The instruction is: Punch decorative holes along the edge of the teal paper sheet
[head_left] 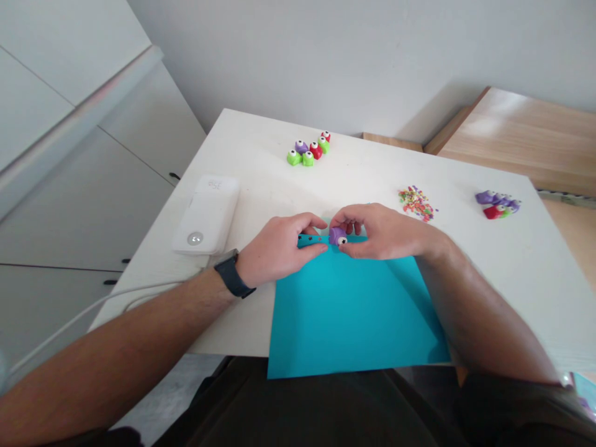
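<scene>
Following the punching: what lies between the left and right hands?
Head view: a purple plastic craft punch on the edge of a teal paper sheet.

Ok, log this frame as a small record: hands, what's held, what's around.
left hand: pinches far edge of teal paper sheet
right hand: grips purple craft punch on that edge
paper marks: small punched marks along the far edge
nearby: colored paper cutouts
rest: green, purple and red craft punches; purple and red craft punches; white plastic case; black watch on left wrist; white table
</scene>
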A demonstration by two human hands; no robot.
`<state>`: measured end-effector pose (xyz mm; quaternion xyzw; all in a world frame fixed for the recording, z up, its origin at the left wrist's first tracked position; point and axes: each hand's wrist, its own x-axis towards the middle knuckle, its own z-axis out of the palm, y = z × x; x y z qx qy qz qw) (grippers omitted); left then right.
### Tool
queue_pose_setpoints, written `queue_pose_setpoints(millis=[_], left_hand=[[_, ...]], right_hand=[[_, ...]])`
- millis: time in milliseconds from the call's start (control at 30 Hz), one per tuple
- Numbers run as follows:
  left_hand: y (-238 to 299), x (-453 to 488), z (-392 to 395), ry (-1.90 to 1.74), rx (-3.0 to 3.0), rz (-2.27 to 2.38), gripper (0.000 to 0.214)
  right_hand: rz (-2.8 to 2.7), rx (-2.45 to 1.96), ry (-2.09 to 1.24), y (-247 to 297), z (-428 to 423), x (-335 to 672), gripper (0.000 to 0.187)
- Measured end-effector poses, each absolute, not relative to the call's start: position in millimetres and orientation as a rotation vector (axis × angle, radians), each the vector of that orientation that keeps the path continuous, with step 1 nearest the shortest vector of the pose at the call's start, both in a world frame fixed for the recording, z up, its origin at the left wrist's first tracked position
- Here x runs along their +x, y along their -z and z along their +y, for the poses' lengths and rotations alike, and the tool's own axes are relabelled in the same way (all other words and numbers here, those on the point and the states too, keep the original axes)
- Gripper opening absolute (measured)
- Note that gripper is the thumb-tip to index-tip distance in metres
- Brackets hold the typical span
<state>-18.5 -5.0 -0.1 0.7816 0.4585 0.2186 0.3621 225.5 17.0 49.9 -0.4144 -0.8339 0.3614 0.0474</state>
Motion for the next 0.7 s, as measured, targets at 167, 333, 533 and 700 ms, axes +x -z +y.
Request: queue_pose_setpoints(millis=[167, 333, 533, 700], left_hand=[[1.1, -18.4, -5.1, -0.571, 2.012, 1.152, 0.031], [-0.2, -18.0, -5.3, -0.576, 1.993, 1.126, 0.03], [-0.8, -18.0, -5.4, -0.564, 1.95, 1.136, 0.047], [0.6, -17.3, -5.0, -0.561, 1.949, 1.135, 0.051]], right_hand=[[-2.588, -1.27, -1.084, -50.4, 18.6, 228.0, 0.029], [-2.589, -1.241, -1.064, -51.6, 17.7, 226.8, 0.03], [-2.609, -1.228, -1.034, -52.6, 15.8, 225.3, 0.033], [-2.592, -1.245, -1.044, -54.1, 14.0, 223.8, 0.033]])
